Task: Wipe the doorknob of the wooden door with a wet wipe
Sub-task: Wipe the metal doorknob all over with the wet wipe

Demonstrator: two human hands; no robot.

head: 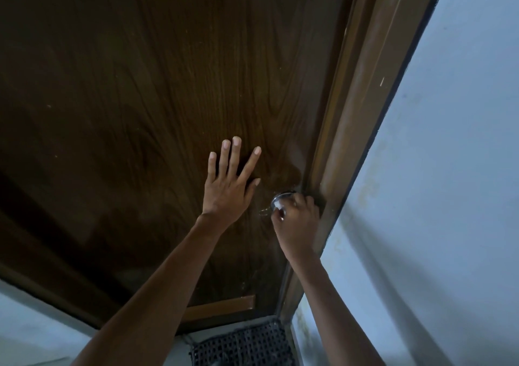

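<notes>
Pale walls [449, 169] flank the wooden door [140, 84], against which we press our left hand [227, 188] flat with fingers spread, likely to steady it, while our right hand [297, 219] curls round the chrome doorknob [279, 200] right of centre beside the jamb [362, 141]; no wet wipe shows.

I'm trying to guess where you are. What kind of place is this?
Probably indoors at a home's doorway: a dark wooden door with a round metal doorknob, a brown door frame beside a pale wall, and a woven mat on the floor.
</notes>
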